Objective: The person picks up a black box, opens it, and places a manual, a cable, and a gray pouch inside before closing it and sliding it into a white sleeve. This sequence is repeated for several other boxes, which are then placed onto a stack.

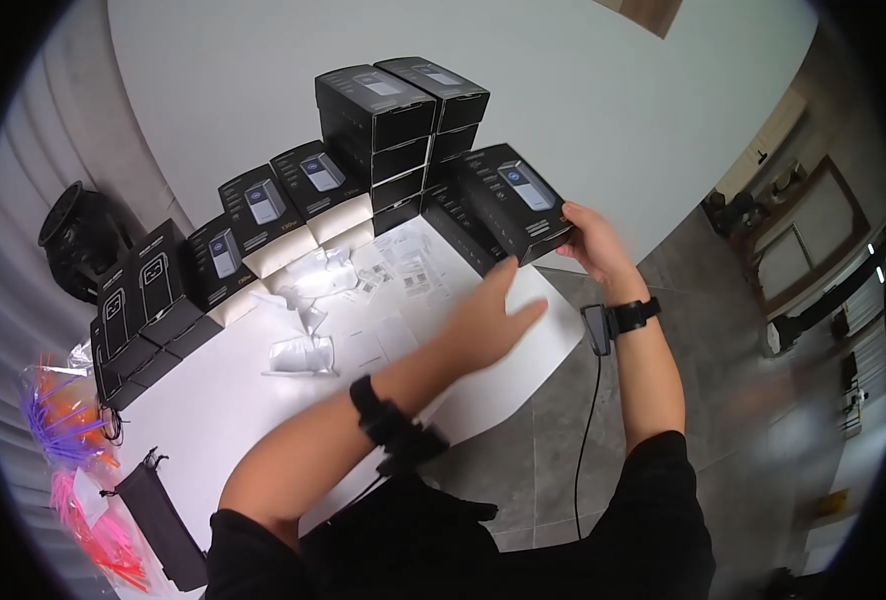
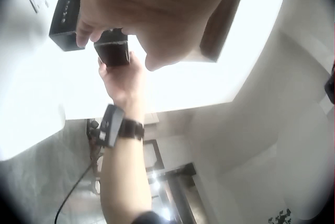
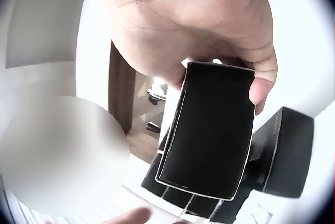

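My right hand (image 1: 595, 245) grips the right end of a black box (image 1: 518, 200) with a printed device on top; in the right wrist view the right hand (image 3: 204, 30) has thumb and fingers on opposite edges of the box (image 3: 209, 130). The left hand (image 1: 488, 318) is at the box's near side, fingertips by its lower corner, thumb apart, slightly blurred. In the left wrist view the left hand (image 2: 152, 15) partly covers the box (image 2: 113, 51); whether it touches is unclear. Another black box (image 1: 463, 228) lies just left of the held one.
Stacked black boxes (image 1: 378, 120) stand at the back of the white table (image 1: 503, 385); more boxes (image 1: 153, 290) line the left. Crumpled wrapping (image 1: 303, 355) and papers lie mid-table. A black pouch (image 1: 163, 520) and bright plastic-wrapped bundles (image 1: 63, 425) are at the near left.
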A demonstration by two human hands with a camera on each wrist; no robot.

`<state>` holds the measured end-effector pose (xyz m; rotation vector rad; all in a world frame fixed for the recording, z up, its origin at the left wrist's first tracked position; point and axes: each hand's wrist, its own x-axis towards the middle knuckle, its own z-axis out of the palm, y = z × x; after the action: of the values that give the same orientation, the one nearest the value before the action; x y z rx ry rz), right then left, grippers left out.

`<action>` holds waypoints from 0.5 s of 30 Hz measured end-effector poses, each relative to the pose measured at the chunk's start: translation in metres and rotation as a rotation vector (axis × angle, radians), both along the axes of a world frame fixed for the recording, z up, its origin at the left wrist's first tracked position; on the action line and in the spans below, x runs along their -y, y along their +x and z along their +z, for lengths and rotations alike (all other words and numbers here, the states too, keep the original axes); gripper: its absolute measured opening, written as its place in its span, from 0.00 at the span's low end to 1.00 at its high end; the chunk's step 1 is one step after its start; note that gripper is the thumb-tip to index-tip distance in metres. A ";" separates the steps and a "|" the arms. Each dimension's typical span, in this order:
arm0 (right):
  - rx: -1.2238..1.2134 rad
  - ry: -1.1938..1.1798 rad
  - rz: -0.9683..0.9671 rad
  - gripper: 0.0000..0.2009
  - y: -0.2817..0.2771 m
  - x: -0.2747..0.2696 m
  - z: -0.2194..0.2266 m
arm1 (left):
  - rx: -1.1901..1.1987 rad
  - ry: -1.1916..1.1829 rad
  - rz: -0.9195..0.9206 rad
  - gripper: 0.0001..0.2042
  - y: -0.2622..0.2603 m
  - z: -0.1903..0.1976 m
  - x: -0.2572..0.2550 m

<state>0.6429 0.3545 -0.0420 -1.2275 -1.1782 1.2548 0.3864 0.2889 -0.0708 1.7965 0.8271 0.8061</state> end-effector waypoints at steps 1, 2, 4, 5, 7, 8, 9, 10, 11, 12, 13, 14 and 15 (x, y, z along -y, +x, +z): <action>0.009 -0.016 0.013 0.14 0.003 -0.007 -0.004 | -0.025 0.012 -0.033 0.38 -0.003 -0.001 0.011; 0.018 -0.035 0.028 0.14 0.005 -0.014 -0.008 | -0.038 0.022 -0.032 0.36 -0.010 0.001 0.022; 0.023 -0.072 0.020 0.14 0.002 -0.024 -0.013 | -0.065 0.040 -0.024 0.34 -0.030 0.011 0.041; 0.021 -0.090 -0.004 0.14 -0.002 -0.026 -0.014 | -0.032 -0.022 -0.010 0.33 -0.039 0.017 0.047; 0.017 -0.117 -0.026 0.14 -0.004 -0.033 -0.020 | 0.034 -0.150 0.015 0.31 -0.058 0.025 0.054; 0.013 -0.124 -0.025 0.14 -0.001 -0.037 -0.023 | 0.029 -0.169 0.034 0.30 -0.065 0.025 0.056; 0.008 -0.132 -0.026 0.15 0.001 -0.039 -0.027 | 0.023 -0.190 0.050 0.29 -0.072 0.024 0.058; 0.025 -0.115 -0.052 0.15 0.000 -0.040 -0.028 | 0.018 -0.210 0.065 0.28 -0.077 0.021 0.059; 0.041 -0.096 -0.079 0.15 -0.001 -0.041 -0.029 | 0.023 -0.226 0.070 0.28 -0.082 0.019 0.061; 0.057 -0.077 -0.106 0.15 -0.002 -0.042 -0.029 | 0.028 -0.242 0.075 0.27 -0.086 0.017 0.063; 0.078 -0.078 -0.132 0.15 -0.004 -0.042 -0.031 | 0.032 -0.256 0.080 0.27 -0.089 0.014 0.065; 0.099 -0.077 -0.158 0.15 -0.007 -0.043 -0.033 | 0.032 -0.269 0.086 0.26 -0.092 0.012 0.066; 0.120 -0.077 -0.184 0.15 -0.009 -0.044 -0.034 | 0.031 -0.283 0.091 0.26 -0.095 0.009 0.068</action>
<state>0.6343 0.3981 -0.0762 -1.4508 -1.0828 1.1106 0.2919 0.2214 -0.0618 1.5023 0.9574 0.7333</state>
